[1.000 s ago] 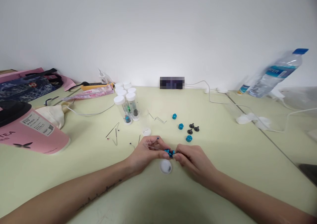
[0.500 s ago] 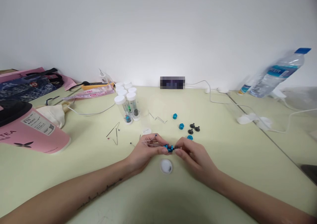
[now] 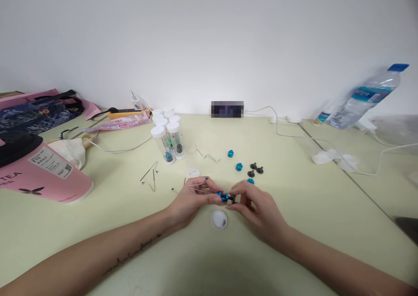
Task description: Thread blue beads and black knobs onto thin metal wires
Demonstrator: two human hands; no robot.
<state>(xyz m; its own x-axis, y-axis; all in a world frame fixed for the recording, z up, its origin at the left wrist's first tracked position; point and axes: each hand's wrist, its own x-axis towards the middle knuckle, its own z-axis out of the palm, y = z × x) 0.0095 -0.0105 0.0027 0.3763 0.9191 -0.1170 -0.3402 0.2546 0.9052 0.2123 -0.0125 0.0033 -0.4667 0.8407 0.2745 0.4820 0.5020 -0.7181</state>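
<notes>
My left hand (image 3: 191, 202) pinches a thin bent wire (image 3: 197, 189) with small blue beads (image 3: 223, 196) strung on its end. My right hand (image 3: 253, 204) meets it from the right, fingertips pinched on a small dark piece (image 3: 231, 197) at the bead end. Both hands hover just above the pale green table (image 3: 294, 209). A white lid (image 3: 218, 219) lies right below them. Loose blue beads (image 3: 239, 167) and black studs (image 3: 254, 169) lie just beyond my right hand.
Clear vials with white caps (image 3: 166, 137) stand behind my left hand, with bent wires (image 3: 150, 174) beside them. A pink cup (image 3: 39, 174) lies at the left, bags behind it. A water bottle (image 3: 365, 97) and white cables (image 3: 326, 156) are at the right.
Both hands rose slightly and moved away from me, off the white lid. My right hand's fingers closed in on the bead end of the wire.
</notes>
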